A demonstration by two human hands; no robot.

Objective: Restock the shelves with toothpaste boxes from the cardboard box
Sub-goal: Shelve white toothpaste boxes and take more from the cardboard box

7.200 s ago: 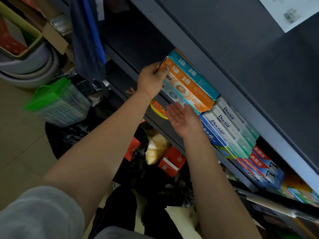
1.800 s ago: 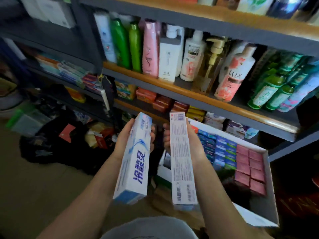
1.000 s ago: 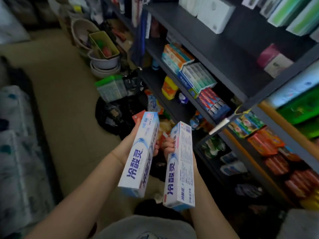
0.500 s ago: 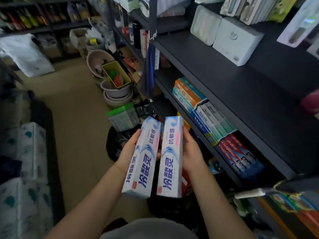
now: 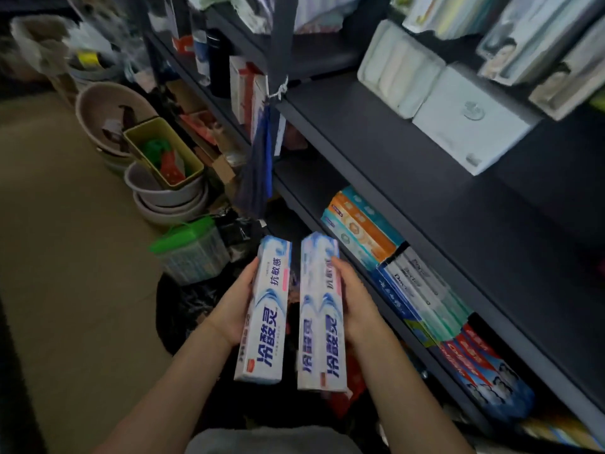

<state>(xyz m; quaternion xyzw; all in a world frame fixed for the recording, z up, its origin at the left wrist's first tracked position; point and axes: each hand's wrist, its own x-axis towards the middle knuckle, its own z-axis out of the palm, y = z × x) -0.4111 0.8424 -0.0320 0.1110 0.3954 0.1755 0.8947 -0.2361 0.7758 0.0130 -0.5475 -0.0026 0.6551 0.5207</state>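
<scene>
While both arms reach forward from the bottom of the frame, each hand carries one white-and-blue toothpaste box, so the step in hand looks like bringing stock to the shelf, not yet placing it. At lower centre the left hand (image 5: 236, 299) grips the left toothpaste box (image 5: 265, 311) from its outer side, fingers wrapped behind it and thumb along the edge. Just beside it, a narrow gap apart, the right toothpaste box (image 5: 321, 314) is clamped in the right hand (image 5: 355, 301), thumb over the front face, palm against the outer side. Both boxes stand nearly upright, printed faces toward the camera. To the right, the lower shelf (image 5: 422, 257) already holds the orange-and-teal boxes (image 5: 363, 229), with other toothpaste rows further right. The next move probably calls for turning the boxes flat and sliding them into free shelf space near that stock. The cardboard box is not in view.
</scene>
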